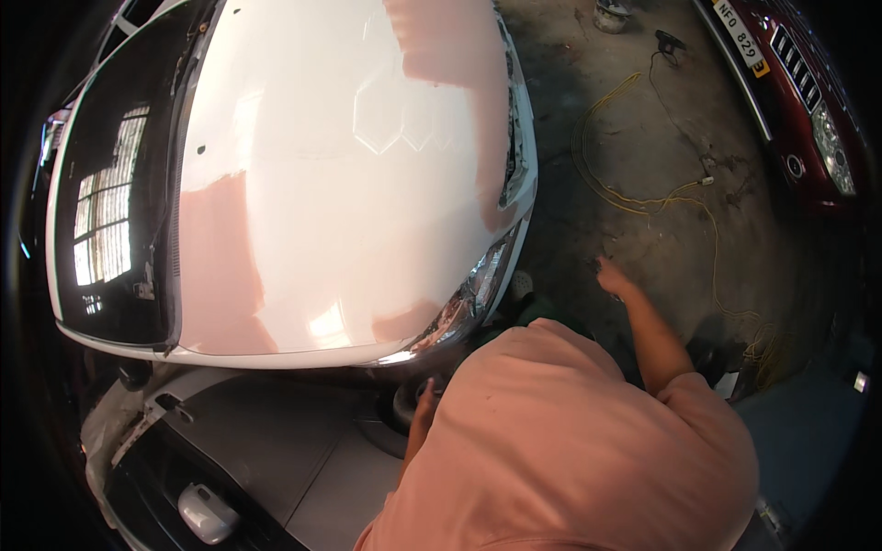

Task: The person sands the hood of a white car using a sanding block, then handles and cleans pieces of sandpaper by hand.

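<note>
A person's left hand (426,404) shows at the hem of a smooth peach shirt (570,441), its fingers pointing up beside a round, dark wheel (402,404); how far its grip is open, or what it may hold, cannot be told. The right hand (611,277) hangs out over the rough, stained concrete floor (643,138), its fingers bunched and its grip too small to read as empty or full; the bare arm behind it stretches forward, bent at the elbow. Just beyond the left hand lies the rounded front of a white car (367,248), its glossy hood broken by flat, dull pink patches (216,266) with uneven edges. The clear, shiny headlight (469,294) curves round the corner nearest the person, and the dark windshield (110,202) reflects a paned window. Below the hood spreads a smooth grey car panel (276,413), crossed by a thin seam, with a rounded, pale side mirror (207,514) near the lower edge. To the right, a thin yellow cord (673,197) loops over the floor, and a polished dark red car (790,119) stands at the upper right.
</note>
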A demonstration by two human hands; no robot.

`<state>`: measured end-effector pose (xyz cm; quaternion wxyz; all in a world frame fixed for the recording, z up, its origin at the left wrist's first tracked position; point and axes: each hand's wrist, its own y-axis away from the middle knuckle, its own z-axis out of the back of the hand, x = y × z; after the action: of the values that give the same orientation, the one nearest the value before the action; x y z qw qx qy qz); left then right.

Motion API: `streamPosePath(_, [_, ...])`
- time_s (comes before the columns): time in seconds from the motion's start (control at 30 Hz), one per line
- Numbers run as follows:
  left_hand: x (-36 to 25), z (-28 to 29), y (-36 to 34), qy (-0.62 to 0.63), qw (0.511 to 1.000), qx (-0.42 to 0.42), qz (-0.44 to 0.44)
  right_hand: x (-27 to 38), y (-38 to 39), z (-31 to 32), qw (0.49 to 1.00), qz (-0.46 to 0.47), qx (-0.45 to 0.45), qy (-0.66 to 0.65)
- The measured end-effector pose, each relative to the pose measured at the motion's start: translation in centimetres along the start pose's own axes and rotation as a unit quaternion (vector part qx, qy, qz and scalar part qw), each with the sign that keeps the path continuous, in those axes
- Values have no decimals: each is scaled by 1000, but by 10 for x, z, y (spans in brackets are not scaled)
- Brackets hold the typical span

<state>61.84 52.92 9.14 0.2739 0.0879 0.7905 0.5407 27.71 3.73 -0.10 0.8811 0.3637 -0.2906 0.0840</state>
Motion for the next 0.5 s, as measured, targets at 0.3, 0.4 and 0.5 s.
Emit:
streamPosePath(0.3, [-43, -114, -47, -20, 995, 91, 16, -71, 74, -14, 995, -62, -4, 83])
streamPosePath(0.4, [-53, -140, -37, -51, 994, 96, 22, -118, 59, -6, 990, -116, 9, 85])
streamPosePath(0.5, [-60, -179, -33, -93, 990, 100, 35, -156, 28, 6, 988, -144, -8, 59])
